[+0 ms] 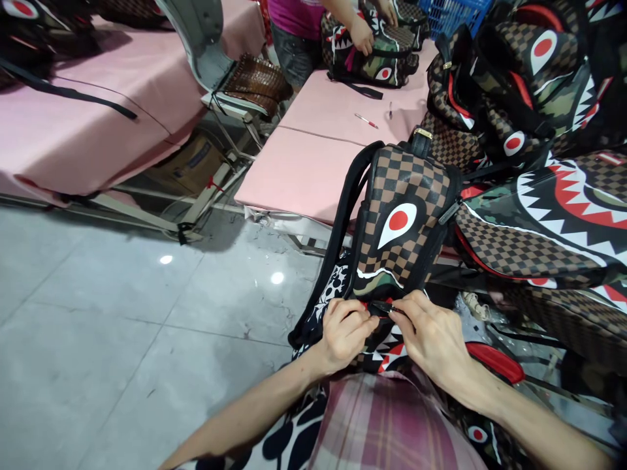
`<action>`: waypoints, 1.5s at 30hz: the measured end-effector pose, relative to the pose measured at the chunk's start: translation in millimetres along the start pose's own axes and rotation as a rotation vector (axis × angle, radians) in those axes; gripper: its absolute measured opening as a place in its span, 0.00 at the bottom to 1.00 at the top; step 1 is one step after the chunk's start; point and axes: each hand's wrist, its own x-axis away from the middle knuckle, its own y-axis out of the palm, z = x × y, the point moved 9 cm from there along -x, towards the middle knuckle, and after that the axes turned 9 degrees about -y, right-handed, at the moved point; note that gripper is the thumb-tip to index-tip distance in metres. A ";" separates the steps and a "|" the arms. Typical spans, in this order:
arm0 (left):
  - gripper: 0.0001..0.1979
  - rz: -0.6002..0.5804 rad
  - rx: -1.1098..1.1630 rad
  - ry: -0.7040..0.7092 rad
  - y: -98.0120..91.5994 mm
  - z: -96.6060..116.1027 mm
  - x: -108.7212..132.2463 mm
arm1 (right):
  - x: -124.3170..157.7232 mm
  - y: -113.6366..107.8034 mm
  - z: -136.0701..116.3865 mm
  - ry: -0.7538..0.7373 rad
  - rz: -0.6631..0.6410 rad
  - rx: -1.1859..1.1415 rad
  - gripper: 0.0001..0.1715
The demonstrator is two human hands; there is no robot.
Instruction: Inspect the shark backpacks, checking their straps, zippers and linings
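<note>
A checkered brown-and-black backpack (406, 196) with a red-and-white eye stands tilted in front of me, its lower part at my lap. My left hand (349, 331) is closed, its fingers pinching the backpack near a red-edged opening below the camouflage band. My right hand (432, 331) is also closed, thumb and fingers gripping a small black piece (381, 307) at that same spot. Whether this piece is a tool or part of the zip I cannot tell. Printed shark teeth (390, 349) show beneath my hands. A black shoulder strap (333, 254) hangs along the left side.
More shark-print backpacks (543, 215) are piled at right. A pink-covered table (304, 166) lies ahead, with a red-and-white pen (366, 121) on it. Across it, a person's hand (361, 36) touches another backpack (377, 55). A grey chair (196, 46) stands at left.
</note>
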 end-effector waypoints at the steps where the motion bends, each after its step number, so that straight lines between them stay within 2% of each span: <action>1: 0.06 -0.006 -0.006 0.000 0.4 0.4 -0.1 | 1.6 -0.6 -0.3 -0.006 0.032 -0.024 0.14; 7: 0.04 -0.012 -0.032 -0.005 2.2 3.1 0.2 | 10.3 -9.9 6.6 0.047 0.267 -0.306 0.13; 9: 0.04 -0.006 -0.033 -0.023 2.7 2.8 0.0 | 11.3 -13.8 9.0 0.071 0.278 -0.338 0.13; 11: 0.05 0.009 -0.034 -0.038 2.5 2.8 -0.4 | 9.0 -15.3 9.1 0.085 0.190 -0.278 0.12; 15: 0.05 0.027 -0.025 -0.051 2.9 3.2 0.3 | -0.2 -12.1 7.0 0.079 -0.115 -0.072 0.14; 19: 0.06 0.019 -0.015 -0.057 5.1 1.3 3.2 | -8.1 -12.6 7.1 0.080 -0.249 0.073 0.15; 32: 0.07 0.034 0.006 -0.060 6.5 -3.4 9.3 | -15.3 -2.9 3.4 0.107 -0.292 0.127 0.16; 40: 0.07 0.063 0.008 -0.081 4.9 -3.5 8.1 | -12.1 -6.6 5.6 0.110 -0.234 0.064 0.15; 45: 0.06 0.072 -0.001 -0.083 5.6 -3.9 8.2 | -13.7 -3.0 4.0 0.118 -0.323 0.098 0.14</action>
